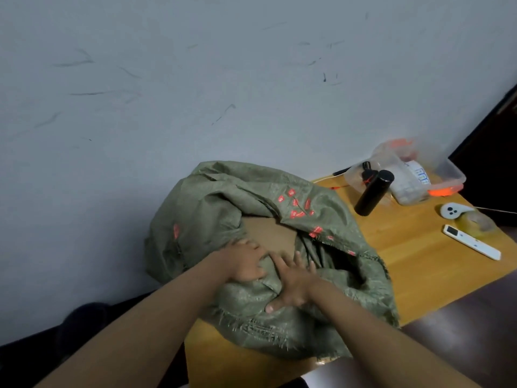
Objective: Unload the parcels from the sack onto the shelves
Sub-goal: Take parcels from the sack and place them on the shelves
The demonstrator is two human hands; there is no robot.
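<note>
Woven sack (321,219) under both spread hands

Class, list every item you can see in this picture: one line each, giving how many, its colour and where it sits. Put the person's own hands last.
sack: 1, green, on table by wall
cardboard parcel: 1, brown, inside sack mouth
table: 1, wooden
bottle: 1, black, right of sack
plastic containers: clear, orange trim, table's far corner
tape roll: 1, yellowish, right edge
remote: 1, white, near tape
left hand: on sack rim
right hand: flat on sack
</note>
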